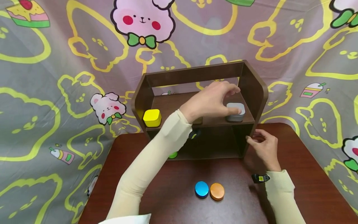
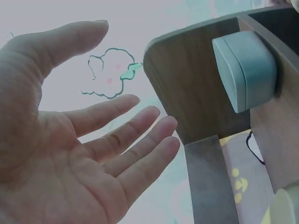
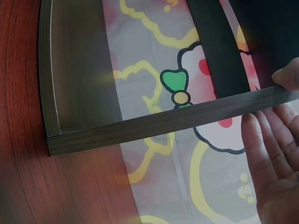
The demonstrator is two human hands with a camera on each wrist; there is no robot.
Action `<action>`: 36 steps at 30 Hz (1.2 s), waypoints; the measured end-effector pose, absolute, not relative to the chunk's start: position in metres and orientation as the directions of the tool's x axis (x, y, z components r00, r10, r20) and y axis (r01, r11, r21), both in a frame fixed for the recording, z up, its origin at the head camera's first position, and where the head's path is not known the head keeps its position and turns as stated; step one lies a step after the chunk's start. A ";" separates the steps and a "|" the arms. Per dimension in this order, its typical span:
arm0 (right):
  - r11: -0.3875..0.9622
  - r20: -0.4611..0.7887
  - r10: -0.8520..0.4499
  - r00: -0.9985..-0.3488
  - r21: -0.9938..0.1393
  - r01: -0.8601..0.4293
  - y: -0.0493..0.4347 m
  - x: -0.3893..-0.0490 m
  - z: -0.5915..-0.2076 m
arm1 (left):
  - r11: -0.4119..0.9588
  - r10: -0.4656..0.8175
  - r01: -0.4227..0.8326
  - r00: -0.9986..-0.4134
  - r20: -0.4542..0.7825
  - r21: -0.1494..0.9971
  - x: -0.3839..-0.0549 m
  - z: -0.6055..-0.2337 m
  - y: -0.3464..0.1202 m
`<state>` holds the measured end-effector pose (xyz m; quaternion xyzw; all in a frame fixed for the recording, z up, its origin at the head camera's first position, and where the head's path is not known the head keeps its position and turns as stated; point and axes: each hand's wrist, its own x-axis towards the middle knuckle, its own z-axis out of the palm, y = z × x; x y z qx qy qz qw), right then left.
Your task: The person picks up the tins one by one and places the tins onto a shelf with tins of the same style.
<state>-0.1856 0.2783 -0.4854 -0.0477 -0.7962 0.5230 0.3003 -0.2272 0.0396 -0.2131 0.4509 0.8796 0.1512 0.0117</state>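
Note:
A small dark-brown wooden shelf (image 1: pixel 195 70) stands on the table. At the right end of its upper board sits a grey square box with rounded corners (image 1: pixel 236 112). My left hand (image 1: pixel 212 99) is just left of that box, thumb and fingers spread apart. The left wrist view shows its palm (image 2: pixel 74 163) holding nothing, with the grey box (image 2: pixel 252 70) apart from the fingers. Low on the shelf's right side, my right hand (image 1: pixel 264 146) grips the side panel. In the right wrist view, the thumb and fingers (image 3: pixel 261 149) are on opposite sides of the panel's edge (image 3: pixel 163 119).
A yellow box (image 1: pixel 152 118) sits at the upper board's left end. Behind my left forearm, a small brown object (image 1: pixel 199 120) and a green thing (image 1: pixel 173 155) are partly hidden. Blue (image 1: pixel 201 189) and orange (image 1: pixel 217 191) round pieces lie on the table. A patterned cloth (image 1: pixel 92 46) hangs behind.

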 end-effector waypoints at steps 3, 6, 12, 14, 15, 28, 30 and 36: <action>0.446 0.431 0.393 -0.812 -0.862 -0.241 0.279 -0.185 -0.485 | 0.512 0.810 0.805 -0.569 0.142 0.300 -0.222 -0.217 0.037; 0.448 0.430 0.392 -0.813 -0.861 -0.239 0.279 -0.185 -0.485 | 0.485 0.816 0.814 -0.553 0.170 0.319 -0.217 -0.222 0.034; 0.451 0.429 0.389 -0.815 -0.860 -0.238 0.278 -0.185 -0.484 | 0.432 0.814 0.834 -0.525 0.249 0.343 -0.205 -0.232 0.023; 0.449 0.430 0.390 -0.814 -0.861 -0.240 0.278 -0.184 -0.484 | 0.422 0.809 0.833 -0.524 0.265 0.358 -0.201 -0.234 0.019; 0.447 0.429 0.390 -0.814 -0.862 -0.240 0.279 -0.184 -0.485 | 0.417 0.807 0.831 -0.525 0.271 0.368 -0.198 -0.235 0.017; 0.437 0.408 0.403 -0.819 -0.872 -0.219 0.280 -0.185 -0.486 | 0.373 0.803 0.820 -0.520 0.292 0.434 -0.183 -0.251 0.000; 0.441 0.412 0.401 -0.818 -0.870 -0.222 0.280 -0.185 -0.486 | 0.358 0.805 0.816 -0.516 0.294 0.453 -0.182 -0.257 -0.002; 0.436 0.404 0.397 -0.824 -0.873 -0.218 0.279 -0.187 -0.488 | 0.321 0.803 0.790 -0.520 0.293 0.523 -0.176 -0.282 -0.007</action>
